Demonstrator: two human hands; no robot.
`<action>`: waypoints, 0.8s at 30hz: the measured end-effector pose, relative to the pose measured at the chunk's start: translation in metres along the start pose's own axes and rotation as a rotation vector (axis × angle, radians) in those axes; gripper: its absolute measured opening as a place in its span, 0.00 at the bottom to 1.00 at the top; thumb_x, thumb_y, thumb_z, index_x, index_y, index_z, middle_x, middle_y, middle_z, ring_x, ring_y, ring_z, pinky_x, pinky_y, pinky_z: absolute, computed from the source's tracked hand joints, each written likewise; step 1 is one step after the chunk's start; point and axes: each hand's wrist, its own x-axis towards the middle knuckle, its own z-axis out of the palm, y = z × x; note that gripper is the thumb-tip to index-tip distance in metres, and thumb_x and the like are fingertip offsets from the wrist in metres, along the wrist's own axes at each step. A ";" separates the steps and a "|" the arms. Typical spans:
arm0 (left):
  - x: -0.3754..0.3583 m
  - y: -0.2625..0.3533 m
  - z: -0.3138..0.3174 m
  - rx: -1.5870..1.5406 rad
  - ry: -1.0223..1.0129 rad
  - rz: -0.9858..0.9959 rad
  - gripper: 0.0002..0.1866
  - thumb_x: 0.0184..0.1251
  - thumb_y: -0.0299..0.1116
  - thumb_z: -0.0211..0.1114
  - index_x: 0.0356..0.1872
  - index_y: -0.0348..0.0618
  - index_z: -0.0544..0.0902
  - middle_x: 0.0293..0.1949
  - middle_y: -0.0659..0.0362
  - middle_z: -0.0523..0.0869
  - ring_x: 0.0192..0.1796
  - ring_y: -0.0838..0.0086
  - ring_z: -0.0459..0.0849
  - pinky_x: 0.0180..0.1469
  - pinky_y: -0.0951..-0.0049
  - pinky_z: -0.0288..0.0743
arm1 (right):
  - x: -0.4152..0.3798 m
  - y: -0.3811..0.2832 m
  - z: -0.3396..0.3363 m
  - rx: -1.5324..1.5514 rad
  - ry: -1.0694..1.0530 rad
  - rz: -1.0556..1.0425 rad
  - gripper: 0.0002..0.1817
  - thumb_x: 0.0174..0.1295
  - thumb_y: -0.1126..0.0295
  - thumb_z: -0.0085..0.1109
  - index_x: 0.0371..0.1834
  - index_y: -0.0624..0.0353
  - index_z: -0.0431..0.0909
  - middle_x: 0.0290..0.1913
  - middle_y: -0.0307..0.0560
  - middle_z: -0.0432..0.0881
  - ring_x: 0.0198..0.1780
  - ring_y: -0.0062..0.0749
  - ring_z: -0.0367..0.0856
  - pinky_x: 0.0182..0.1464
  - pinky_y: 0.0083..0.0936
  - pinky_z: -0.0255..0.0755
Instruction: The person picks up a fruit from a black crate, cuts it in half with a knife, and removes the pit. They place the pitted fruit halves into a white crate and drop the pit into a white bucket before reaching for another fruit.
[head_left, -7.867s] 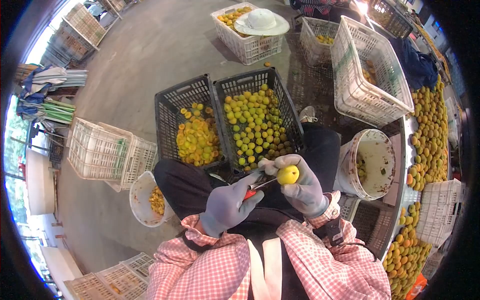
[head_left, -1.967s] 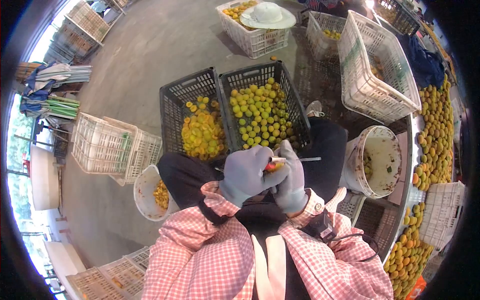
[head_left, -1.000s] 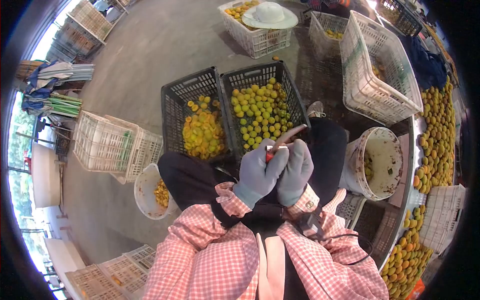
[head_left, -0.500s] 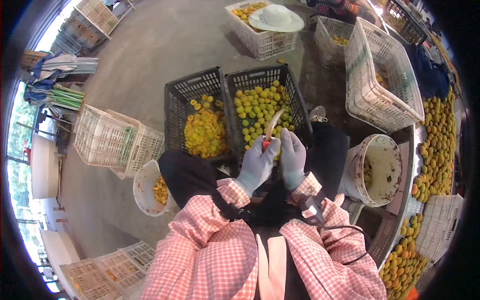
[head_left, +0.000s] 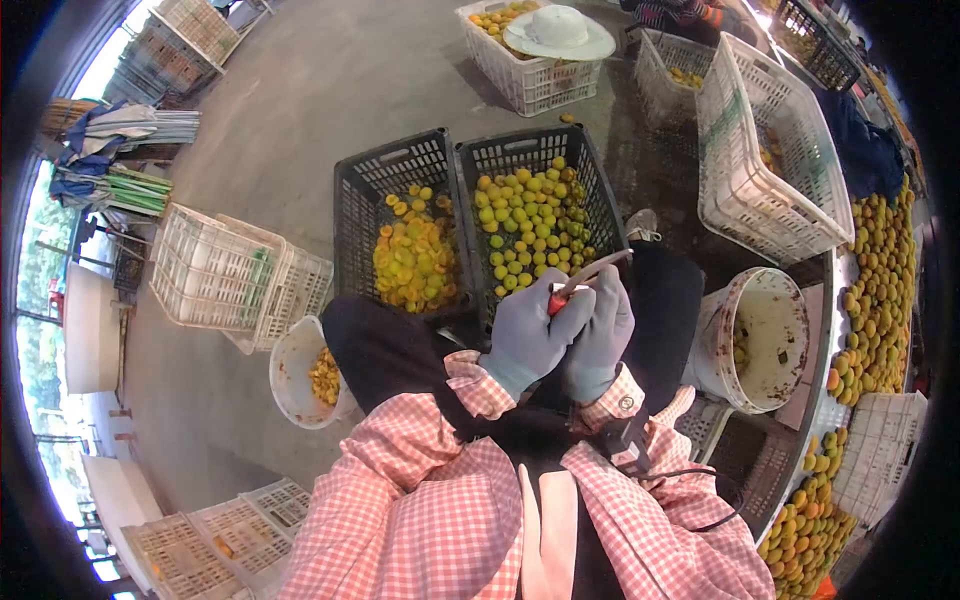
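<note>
Both hands wear grey gloves and meet in front of my lap. My left hand [head_left: 533, 335] is wrapped round the red handle of a curved knife [head_left: 590, 275], whose blade points right. Pressed against it, my right hand [head_left: 602, 335] has its fingers closed; whatever it holds is hidden. Just beyond the hands stands a black crate of whole yellow-green fruit [head_left: 535, 215]. Beside it on the left, another black crate holds cut fruit pieces [head_left: 415, 262].
A white bucket with orange pieces [head_left: 292, 395] stands left of my knee, a stained white bucket [head_left: 728, 335] right of it. White crates [head_left: 215, 270] stand at the left. A hat [head_left: 560, 33] lies on a crate ahead. Mangoes [head_left: 880, 290] line the right; a person [head_left: 690, 14] sits beyond.
The knife blade has swung from pointing forward to pointing right. My hands have moved slightly back and are pressed closer together, with my right hand's fingers more curled.
</note>
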 end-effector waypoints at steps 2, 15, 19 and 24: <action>0.001 -0.002 0.006 -0.093 0.045 -0.111 0.17 0.67 0.46 0.62 0.36 0.39 0.78 0.19 0.52 0.79 0.23 0.59 0.82 0.27 0.67 0.72 | 0.007 0.007 -0.009 -0.178 -0.044 -0.108 0.14 0.73 0.64 0.45 0.32 0.62 0.73 0.27 0.35 0.75 0.30 0.14 0.70 0.32 0.19 0.67; 0.015 -0.009 -0.003 -1.014 -0.217 -0.990 0.26 0.64 0.67 0.53 0.27 0.54 0.71 0.11 0.73 0.56 0.10 0.85 0.53 0.13 0.79 0.43 | 0.050 0.013 -0.029 -0.363 -0.232 -0.085 0.11 0.69 0.67 0.51 0.30 0.55 0.78 0.19 0.39 0.73 0.22 0.28 0.75 0.21 0.29 0.65; 0.018 -0.024 -0.024 -1.194 -0.197 -0.916 0.27 0.68 0.63 0.50 0.33 0.47 0.77 0.11 0.73 0.56 0.09 0.85 0.54 0.11 0.81 0.49 | 0.053 -0.009 -0.030 0.263 -0.293 0.601 0.25 0.74 0.50 0.38 0.24 0.54 0.71 0.13 0.39 0.69 0.10 0.25 0.65 0.14 0.22 0.59; 0.005 -0.038 -0.073 -1.284 -0.176 -0.828 0.28 0.73 0.59 0.45 0.39 0.42 0.79 0.11 0.72 0.57 0.09 0.85 0.54 0.11 0.80 0.51 | 0.061 0.036 -0.028 -0.133 -0.188 0.850 0.28 0.71 0.41 0.39 0.27 0.53 0.71 0.12 0.37 0.68 0.07 0.25 0.59 0.08 0.22 0.48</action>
